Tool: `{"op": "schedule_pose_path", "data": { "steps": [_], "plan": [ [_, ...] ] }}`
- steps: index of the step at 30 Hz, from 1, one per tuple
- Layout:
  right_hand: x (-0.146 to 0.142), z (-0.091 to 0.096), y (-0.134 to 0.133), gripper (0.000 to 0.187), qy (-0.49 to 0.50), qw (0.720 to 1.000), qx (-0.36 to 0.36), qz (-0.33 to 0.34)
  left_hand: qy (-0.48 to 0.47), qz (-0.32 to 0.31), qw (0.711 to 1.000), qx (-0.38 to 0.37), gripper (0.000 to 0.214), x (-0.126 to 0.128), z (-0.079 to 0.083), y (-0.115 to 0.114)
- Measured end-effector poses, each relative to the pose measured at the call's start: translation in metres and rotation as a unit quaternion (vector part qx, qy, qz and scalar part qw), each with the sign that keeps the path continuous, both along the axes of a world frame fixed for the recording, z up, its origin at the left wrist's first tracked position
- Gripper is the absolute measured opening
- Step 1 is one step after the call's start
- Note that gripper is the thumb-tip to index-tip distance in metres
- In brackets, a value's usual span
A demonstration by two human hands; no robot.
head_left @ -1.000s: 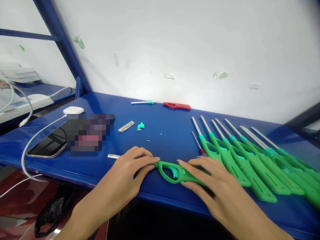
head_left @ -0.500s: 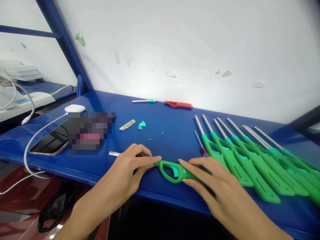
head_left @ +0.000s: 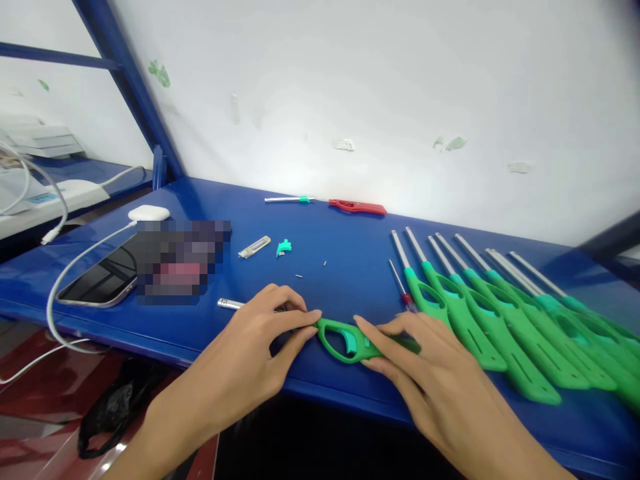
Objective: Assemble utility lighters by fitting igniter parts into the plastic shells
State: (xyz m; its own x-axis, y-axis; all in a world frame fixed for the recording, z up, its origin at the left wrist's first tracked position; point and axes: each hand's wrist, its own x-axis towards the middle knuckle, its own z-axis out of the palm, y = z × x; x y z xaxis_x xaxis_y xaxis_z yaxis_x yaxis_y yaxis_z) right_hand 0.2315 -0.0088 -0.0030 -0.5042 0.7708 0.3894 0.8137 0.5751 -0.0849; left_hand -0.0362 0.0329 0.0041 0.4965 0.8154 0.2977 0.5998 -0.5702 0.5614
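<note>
A: What do we observe at the centre of the scene?

B: We observe a green lighter (head_left: pixel 363 352), held lengthwise near the front edge of the bench (head_left: pixel 345 290). Its body is smooth green plastic, with an oval loop framing a curved teal trigger (head_left: pixel 351 343); a small teal patch shows beside the loop.

A: And the silvery tube (head_left: pixel 229 304)?

B: We see its slotted end emerging beyond the left hand (head_left: pixel 263 333) (its joint with the body is hidden from us).

A: How do the fingers stand?

B: We find those of the left hand closed, thumb and forefinger pinching the narrow front end. Those of the right hand (head_left: pixel 433 370) are parted only by the thickness of the grip, which they clasp from both edges; we cannot make out the handle's covered part.

A: What lies around it?

B: We note a row of green lighters (head_left: pixel 477 340) to the right, a red-handled screwdriver (head_left: pixel 409 302) beside them, and, farther back, a loose teal piece (head_left: pixel 285 248) near a clear cartridge (head_left: pixel 255 247).
</note>
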Motion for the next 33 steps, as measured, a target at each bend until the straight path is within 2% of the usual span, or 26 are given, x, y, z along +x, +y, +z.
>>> {"op": "schedule_pose_path", "data": {
  "steps": [7,15,20,25,28,33],
  "plan": [
    [-0.003,-0.002,0.001,0.038,-0.002,0.999,0.049,0.005,0.04,-0.034,0.999,-0.005,0.027,0.006,-0.003,0.004],
    [-0.002,-0.003,-0.004,0.035,-0.004,0.999,-0.026,-0.04,0.054,-0.037,0.998,-0.003,0.017,0.006,-0.004,0.005],
    [0.001,-0.002,-0.004,0.036,0.034,0.998,-0.005,-0.047,0.049,-0.035,0.997,0.051,0.02,0.007,-0.006,-0.004],
    [0.0,0.001,-0.007,0.022,0.061,0.997,-0.014,-0.039,0.0,-0.051,0.989,0.141,0.018,0.011,-0.005,-0.011],
    [-0.004,0.0,-0.009,0.02,0.061,0.997,-0.045,-0.013,-0.015,-0.057,0.982,0.18,0.025,0.013,-0.008,-0.014],
    [-0.013,-0.001,-0.01,0.021,0.088,0.996,-0.03,-0.008,-0.008,-0.043,0.975,0.217,0.038,0.012,-0.008,-0.016]
  ]
}}
